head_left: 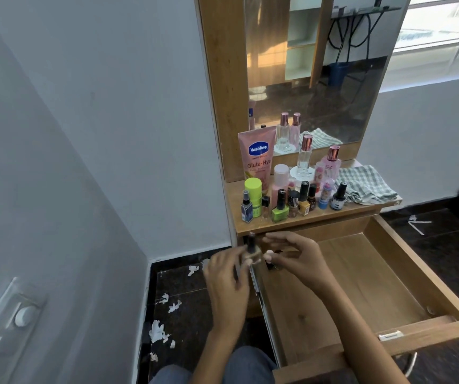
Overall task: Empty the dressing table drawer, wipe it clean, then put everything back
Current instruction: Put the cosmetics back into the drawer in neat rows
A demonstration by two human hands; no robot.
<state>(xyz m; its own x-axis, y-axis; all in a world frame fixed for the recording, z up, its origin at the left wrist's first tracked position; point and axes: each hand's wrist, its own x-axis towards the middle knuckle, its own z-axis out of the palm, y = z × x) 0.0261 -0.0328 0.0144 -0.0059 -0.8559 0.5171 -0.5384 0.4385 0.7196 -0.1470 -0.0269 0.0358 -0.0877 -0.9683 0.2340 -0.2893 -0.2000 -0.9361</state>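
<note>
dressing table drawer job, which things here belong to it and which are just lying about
Part of the job:
open wooden drawer
beige nail polish bottle in left hand
bottles on wooden tabletop
green checked cloth

Just lying about:
white paper scraps on dark floor
white wall switch plate

The left hand (pixel 227 275) is motion-blurred, and a small dark item (pixel 271 264) under the right hand (pixel 292 253) is unidentifiable.

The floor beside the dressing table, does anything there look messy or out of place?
Yes. White crumpled scraps, seemingly tissue, lie scattered over the dark floor left of the open drawer, along the wall. More white bits lie on the floor to the drawer's right.
</note>
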